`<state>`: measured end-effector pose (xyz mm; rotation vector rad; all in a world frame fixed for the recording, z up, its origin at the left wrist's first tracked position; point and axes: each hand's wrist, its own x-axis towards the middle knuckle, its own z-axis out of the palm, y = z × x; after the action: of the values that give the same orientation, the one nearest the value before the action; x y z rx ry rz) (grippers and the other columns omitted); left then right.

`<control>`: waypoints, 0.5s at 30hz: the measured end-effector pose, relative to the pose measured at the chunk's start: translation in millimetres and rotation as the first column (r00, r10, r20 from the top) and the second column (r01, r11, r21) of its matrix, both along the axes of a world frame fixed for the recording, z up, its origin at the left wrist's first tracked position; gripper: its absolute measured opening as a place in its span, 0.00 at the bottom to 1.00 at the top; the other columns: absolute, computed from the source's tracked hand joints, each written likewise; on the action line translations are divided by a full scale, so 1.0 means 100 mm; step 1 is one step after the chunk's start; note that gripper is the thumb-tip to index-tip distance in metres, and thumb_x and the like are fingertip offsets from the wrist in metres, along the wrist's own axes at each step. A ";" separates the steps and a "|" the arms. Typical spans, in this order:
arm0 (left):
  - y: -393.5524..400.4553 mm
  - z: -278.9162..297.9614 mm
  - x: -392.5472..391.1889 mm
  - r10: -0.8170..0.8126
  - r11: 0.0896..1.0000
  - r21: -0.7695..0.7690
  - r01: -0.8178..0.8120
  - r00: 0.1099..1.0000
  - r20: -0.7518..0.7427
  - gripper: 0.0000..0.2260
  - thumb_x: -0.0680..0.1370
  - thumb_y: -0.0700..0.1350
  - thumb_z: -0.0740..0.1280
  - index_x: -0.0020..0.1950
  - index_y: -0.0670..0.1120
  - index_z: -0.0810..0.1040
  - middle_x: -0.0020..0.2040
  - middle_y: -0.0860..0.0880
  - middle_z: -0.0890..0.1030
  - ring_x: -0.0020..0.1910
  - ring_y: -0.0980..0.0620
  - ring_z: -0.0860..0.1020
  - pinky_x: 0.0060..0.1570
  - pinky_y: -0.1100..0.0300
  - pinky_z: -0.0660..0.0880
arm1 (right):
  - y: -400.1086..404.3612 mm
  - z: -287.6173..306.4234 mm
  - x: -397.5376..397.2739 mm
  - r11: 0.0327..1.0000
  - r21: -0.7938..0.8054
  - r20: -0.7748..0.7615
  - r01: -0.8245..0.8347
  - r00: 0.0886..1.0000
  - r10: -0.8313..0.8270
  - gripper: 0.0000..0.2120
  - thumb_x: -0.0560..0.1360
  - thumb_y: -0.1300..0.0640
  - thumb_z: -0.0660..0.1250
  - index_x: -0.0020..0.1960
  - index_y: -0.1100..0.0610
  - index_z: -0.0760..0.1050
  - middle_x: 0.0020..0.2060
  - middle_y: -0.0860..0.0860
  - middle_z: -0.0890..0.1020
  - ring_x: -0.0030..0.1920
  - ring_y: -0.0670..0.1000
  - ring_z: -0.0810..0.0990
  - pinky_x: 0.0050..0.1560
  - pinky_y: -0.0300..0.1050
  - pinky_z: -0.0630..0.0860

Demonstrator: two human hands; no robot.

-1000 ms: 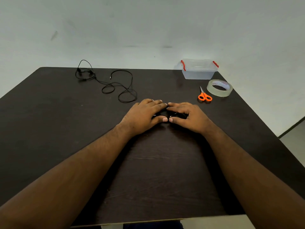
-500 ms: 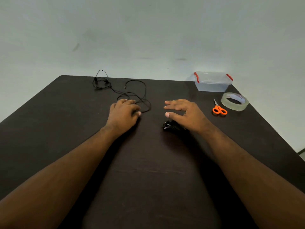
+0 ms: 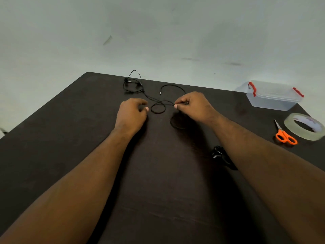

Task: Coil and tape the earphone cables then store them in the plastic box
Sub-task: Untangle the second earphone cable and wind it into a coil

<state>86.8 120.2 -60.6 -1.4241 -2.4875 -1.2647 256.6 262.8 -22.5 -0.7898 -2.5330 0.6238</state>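
Note:
A loose black earphone cable [image 3: 158, 107] lies spread over the far middle of the dark table [image 3: 70, 138], its earbuds [image 3: 132, 84] bunched near the back edge. My right hand [image 3: 193, 107] pinches this cable between thumb and forefinger beside a small loop. My left hand [image 3: 131, 115] hovers just left of that loop with fingers curled, holding nothing. A coiled black earphone bundle [image 3: 219, 154] lies on the table, partly hidden under my right forearm. The clear plastic box [image 3: 271, 95] with red latches stands closed at the far right.
A roll of clear tape [image 3: 304, 126] lies at the right table edge, orange-handled scissors [image 3: 284, 135] just left of it. A pale wall rises behind the table.
Both hands left the coiled bundle and reached forward to the loose cable. My right hand took hold of the cable; the bundle stays on the table under my forearm.

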 end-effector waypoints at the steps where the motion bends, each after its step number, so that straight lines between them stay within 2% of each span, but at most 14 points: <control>1: 0.05 0.01 0.00 -0.014 1.000 -0.004 0.014 1.000 -0.022 0.11 0.77 0.44 0.67 0.57 0.44 0.83 0.54 0.48 0.84 0.56 0.49 0.79 0.54 0.62 0.72 | 0.05 0.00 -0.11 1.000 0.001 0.014 0.015 1.000 -0.015 0.07 0.74 0.57 0.69 0.49 0.56 0.85 0.48 0.48 0.86 0.48 0.43 0.81 0.51 0.32 0.73; 3: 0.19 0.03 -0.07 -0.029 0.999 0.016 0.030 0.996 -0.087 0.09 0.77 0.45 0.65 0.52 0.46 0.84 0.49 0.49 0.85 0.52 0.48 0.80 0.52 0.56 0.76 | 0.15 0.00 -0.34 0.997 0.039 0.064 0.064 0.996 -0.066 0.07 0.75 0.55 0.69 0.47 0.55 0.84 0.47 0.48 0.86 0.49 0.47 0.82 0.54 0.40 0.76; 5: 0.31 0.05 -0.20 0.007 1.000 0.022 -0.005 0.997 -0.082 0.09 0.77 0.46 0.65 0.51 0.47 0.84 0.47 0.50 0.85 0.51 0.48 0.80 0.52 0.51 0.78 | 0.24 -0.02 -0.54 0.983 0.121 0.130 0.139 0.979 -0.155 0.09 0.75 0.50 0.67 0.43 0.53 0.83 0.44 0.48 0.85 0.48 0.50 0.81 0.55 0.47 0.75; 8: 0.46 0.05 -0.34 0.044 0.997 0.057 -0.042 0.998 -0.039 0.09 0.77 0.46 0.65 0.50 0.47 0.84 0.45 0.50 0.84 0.47 0.48 0.80 0.49 0.49 0.79 | 0.38 -0.05 -0.83 0.936 0.244 0.168 0.253 0.940 -0.298 0.13 0.75 0.44 0.65 0.39 0.52 0.78 0.38 0.47 0.81 0.44 0.51 0.78 0.58 0.52 0.64; 10: 0.49 0.02 -0.38 0.051 0.994 0.103 -0.049 0.999 -0.015 0.09 0.77 0.47 0.65 0.49 0.48 0.84 0.44 0.51 0.84 0.46 0.48 0.80 0.48 0.49 0.79 | 0.46 -0.07 -1.01 0.919 0.246 0.156 0.307 0.924 -0.350 0.16 0.75 0.41 0.63 0.40 0.52 0.78 0.35 0.46 0.80 0.42 0.51 0.78 0.59 0.54 0.60; 13: 0.51 0.02 -0.41 0.040 0.990 0.133 -0.039 0.999 0.000 0.08 0.77 0.46 0.65 0.49 0.48 0.84 0.43 0.52 0.84 0.46 0.48 0.80 0.48 0.49 0.79 | 0.53 -0.12 -1.28 0.927 0.195 0.189 0.321 0.915 -0.357 0.18 0.73 0.38 0.64 0.45 0.52 0.78 0.40 0.47 0.80 0.44 0.52 0.77 0.60 0.55 0.63; 15: 0.52 0.00 -0.42 0.033 0.989 0.147 -0.034 0.999 0.010 0.08 0.77 0.46 0.65 0.49 0.48 0.84 0.44 0.52 0.84 0.47 0.49 0.80 0.49 0.50 0.79 | 0.53 -0.17 -1.38 0.926 0.213 0.216 0.310 0.910 -0.354 0.14 0.74 0.43 0.66 0.48 0.53 0.77 0.45 0.49 0.81 0.48 0.54 0.78 0.58 0.53 0.66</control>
<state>44.6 172.4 -60.4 -1.3407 -2.3558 -1.4165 119.0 315.9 -39.1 -1.2686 -2.5360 0.1938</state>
